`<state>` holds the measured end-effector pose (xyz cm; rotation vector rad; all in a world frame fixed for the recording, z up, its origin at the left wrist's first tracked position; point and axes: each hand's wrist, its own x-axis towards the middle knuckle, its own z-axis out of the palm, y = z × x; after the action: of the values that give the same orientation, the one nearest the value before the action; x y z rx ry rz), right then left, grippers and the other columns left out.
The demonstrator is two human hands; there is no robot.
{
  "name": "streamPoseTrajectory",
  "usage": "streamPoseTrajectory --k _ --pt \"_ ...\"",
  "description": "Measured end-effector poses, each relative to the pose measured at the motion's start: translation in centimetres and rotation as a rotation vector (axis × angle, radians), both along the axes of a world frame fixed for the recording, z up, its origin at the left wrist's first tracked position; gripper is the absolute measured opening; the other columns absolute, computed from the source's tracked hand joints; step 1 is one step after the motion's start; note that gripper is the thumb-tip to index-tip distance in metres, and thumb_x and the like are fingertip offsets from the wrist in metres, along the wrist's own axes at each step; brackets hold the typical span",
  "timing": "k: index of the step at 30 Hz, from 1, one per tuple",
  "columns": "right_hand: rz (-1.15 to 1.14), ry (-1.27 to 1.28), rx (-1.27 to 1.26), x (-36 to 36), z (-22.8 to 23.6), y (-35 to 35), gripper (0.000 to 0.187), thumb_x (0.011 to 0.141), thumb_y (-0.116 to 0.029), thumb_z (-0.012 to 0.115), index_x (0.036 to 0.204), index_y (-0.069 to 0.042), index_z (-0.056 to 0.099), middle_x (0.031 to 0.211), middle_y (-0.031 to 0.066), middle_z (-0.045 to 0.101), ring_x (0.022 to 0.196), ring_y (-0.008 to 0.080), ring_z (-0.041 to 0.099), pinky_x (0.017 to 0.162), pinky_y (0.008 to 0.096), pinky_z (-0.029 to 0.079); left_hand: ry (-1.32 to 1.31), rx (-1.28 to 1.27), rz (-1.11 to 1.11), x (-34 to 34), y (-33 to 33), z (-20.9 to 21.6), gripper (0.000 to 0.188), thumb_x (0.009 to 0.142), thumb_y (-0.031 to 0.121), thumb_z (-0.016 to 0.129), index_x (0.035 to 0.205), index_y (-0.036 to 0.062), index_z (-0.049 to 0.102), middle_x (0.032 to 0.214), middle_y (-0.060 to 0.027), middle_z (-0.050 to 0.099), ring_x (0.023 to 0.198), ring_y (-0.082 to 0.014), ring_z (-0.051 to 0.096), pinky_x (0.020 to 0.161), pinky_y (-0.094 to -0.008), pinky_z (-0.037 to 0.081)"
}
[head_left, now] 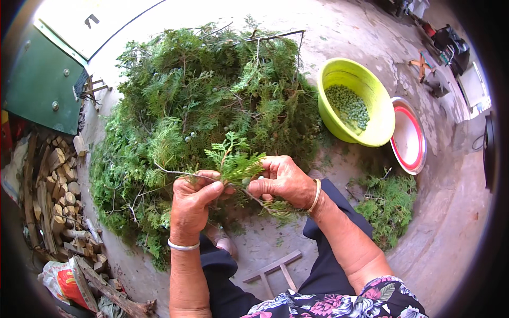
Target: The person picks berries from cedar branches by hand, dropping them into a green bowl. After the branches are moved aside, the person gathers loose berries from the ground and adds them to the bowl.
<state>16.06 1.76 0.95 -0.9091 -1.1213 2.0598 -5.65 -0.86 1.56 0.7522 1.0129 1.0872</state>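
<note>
1. Centrally, a leafy sprig [229, 163] is hanging above the near edge of a branch pile [212, 90].
2. The left hand [193, 199] is pinching its stem; the right hand [286, 183] is curling against its foliage, exact grip hidden.
3. Rightward, a yellow-green basin [380, 114] is holding green berries [347, 106].

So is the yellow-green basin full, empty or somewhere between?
Partly filled: small green berries lie in the bottom of the yellow-green basin, its inner wall bare above them.

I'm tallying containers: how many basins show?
2: the lime basin, holding berries, right of the branch pile; and the white basin with a red ring, just right of it. Others could be hidden.
</note>
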Motion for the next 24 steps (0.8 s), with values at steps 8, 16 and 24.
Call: streamPoseTrajectory --k 8,16,24 --pt "-0.228 -0.169 0.183 -0.6 -1.1 -0.7 0.013 0.082 0.0 0.063 0.093 0.0 0.068 0.079 -0.0027 0.066 0.063 0.004 0.053 0.055 0.0245 0.045 0.163 -0.003 -0.064 1.6 -0.3 0.0 0.012 0.08 0.0 0.064 0.092 -0.0024 0.063 0.079 -0.0121 0.068 0.07 -0.0171 0.066 0.065 -0.0277 0.053" --pt "-0.714 -0.587 0.387 0.3 -5.4 0.4 0.01 0.077 0.004 0.057 0.079 0.002 0.067 0.066 0.004 0.064 0.059 0.0072 0.054 0.056 0.0235 0.045 0.423 0.197 -0.203 3.5 -0.3 -0.4 0.009 0.081 -0.002 0.062 0.09 -0.0035 0.062 0.072 -0.0076 0.065 0.064 -0.0125 0.061 0.062 -0.0247 0.05" --pt "-0.946 0.271 -0.224 5.6 -0.8 2.9 0.014 0.083 -0.005 0.057 0.092 0.005 0.056 0.081 0.0143 0.059 0.069 0.0185 0.057 0.056 0.0252 0.046 0.081 -0.022 0.146 -0.6 0.5 0.1 0.009 0.083 0.002 0.062 0.091 -0.0008 0.059 0.073 -0.0095 0.063 0.062 -0.0167 0.061 0.055 -0.0287 0.05"
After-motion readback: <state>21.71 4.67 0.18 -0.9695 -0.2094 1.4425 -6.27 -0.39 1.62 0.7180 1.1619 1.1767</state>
